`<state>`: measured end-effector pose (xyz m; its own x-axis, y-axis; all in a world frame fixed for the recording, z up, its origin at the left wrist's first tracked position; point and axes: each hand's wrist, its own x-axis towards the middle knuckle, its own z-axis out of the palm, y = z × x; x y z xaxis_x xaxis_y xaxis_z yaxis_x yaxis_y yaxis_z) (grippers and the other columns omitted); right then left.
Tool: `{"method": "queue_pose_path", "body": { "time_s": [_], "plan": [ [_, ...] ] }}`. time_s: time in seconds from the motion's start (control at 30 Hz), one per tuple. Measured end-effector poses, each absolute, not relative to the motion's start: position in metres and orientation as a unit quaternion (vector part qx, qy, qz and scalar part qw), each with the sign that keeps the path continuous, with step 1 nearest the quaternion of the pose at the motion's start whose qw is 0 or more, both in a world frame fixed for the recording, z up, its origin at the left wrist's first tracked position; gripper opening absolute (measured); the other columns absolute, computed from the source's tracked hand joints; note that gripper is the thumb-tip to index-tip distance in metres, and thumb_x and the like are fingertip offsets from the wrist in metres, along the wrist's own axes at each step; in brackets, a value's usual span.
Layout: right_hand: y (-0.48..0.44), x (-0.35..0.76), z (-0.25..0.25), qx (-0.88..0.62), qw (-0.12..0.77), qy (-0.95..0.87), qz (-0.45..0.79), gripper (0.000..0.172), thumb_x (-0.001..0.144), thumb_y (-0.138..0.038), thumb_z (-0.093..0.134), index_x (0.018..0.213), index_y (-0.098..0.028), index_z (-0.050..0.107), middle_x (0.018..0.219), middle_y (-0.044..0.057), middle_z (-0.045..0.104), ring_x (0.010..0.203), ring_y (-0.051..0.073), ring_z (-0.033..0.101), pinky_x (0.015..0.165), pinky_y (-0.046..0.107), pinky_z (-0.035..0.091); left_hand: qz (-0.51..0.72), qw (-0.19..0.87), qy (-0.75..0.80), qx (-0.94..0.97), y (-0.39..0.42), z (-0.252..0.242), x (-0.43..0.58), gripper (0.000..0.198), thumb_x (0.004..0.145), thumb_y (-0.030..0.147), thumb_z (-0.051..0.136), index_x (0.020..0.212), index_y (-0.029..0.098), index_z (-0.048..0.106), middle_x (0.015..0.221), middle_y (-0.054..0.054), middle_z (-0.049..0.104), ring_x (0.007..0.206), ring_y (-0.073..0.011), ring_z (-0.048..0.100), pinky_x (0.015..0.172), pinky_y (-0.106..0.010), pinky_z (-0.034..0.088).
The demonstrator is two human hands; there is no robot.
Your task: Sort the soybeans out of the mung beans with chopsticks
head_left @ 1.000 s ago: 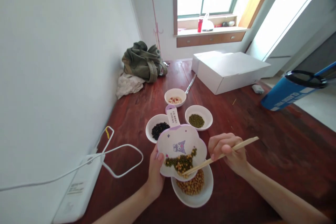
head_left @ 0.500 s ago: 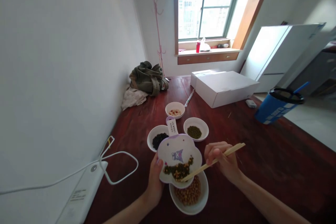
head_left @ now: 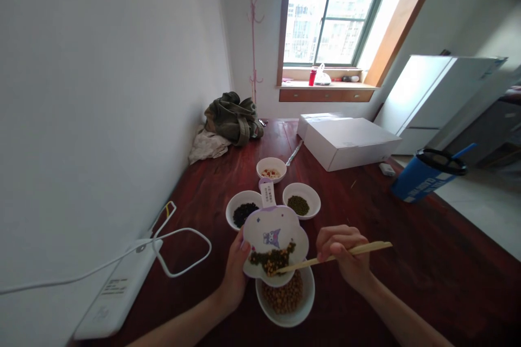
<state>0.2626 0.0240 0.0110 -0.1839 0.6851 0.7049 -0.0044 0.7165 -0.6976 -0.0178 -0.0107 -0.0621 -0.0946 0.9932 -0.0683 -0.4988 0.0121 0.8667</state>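
Flatter now, chopsticks point(head_left: 334, 258) pinched in my right hand point(head_left: 344, 254) point left, maybe touching the plate point(head_left: 285, 225) my left hand point(head_left: 236, 267) holds.

white box point(head_left: 350, 143) & blue cup point(head_left: 423, 181) on rt, green bag point(head_left: 233, 118) by wall point(head_left: 101, 92), pink coat rack point(head_left: 253, 38) in corner

dark red wooden table point(head_left: 407, 238) bears a bowl of yellow beans point(head_left: 285, 325) nearest, then a bowl of black beans point(head_left: 233, 207), a bowl of green beans point(head_left: 312, 199), a white box point(head_left: 350, 141), a green bag point(head_left: 233, 119), a blue cup point(head_left: 421, 183)
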Motion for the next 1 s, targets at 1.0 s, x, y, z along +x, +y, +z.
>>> {"method": "queue_pose_path", "body": {
  "time_s": [1.0],
  "plan": [
    [0.018,0.268,-0.001,-0.265,0.598,-0.661,0.369,0.054,0.113,-0.058,0.078,0.074,-0.025,0.093,0.062,0.007,0.08,0.052,0.021,0.072,0.05,0.035,0.053,0.612,0.617,0.352,0.349,-0.01,-0.035,-0.003,0.084,0.094,0.075,0.093,0.156,0.019,0.082,0.144,-0.018,0.09,0.144,-0.0469,0.08,0.13,-0.061,0.061]
  ]
}}
